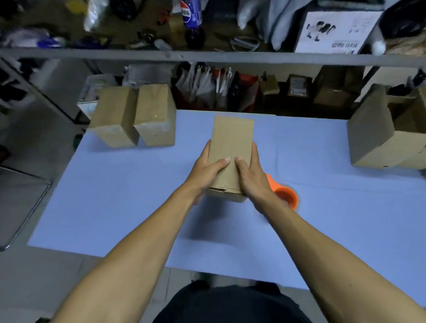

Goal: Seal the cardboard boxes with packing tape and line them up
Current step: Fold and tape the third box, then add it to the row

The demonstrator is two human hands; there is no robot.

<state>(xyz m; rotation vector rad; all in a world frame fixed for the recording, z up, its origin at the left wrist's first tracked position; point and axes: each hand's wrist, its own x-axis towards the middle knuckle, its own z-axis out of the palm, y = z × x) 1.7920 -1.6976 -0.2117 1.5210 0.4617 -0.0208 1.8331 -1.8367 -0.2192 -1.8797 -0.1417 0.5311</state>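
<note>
Both hands hold box (231, 147) mid-table: left hand (206, 172) and right hand (251, 176) grip its sides, thumbs on top. Tape dispenser (282, 193) just right, partly hidden. Risk: right forearm knocks dispenser; flaps may spring open untaped.

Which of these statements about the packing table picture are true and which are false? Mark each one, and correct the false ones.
1. Both hands hold the cardboard box at the table's middle. True: left hand, right hand.
2. The orange tape dispenser lies left of that box. False: it lies to its right, partly behind the right wrist.
3. Two closed boxes stand side by side at the far left of the blue table. True.
4. The right hand holds the tape dispenser. False: it grips the box.
</note>
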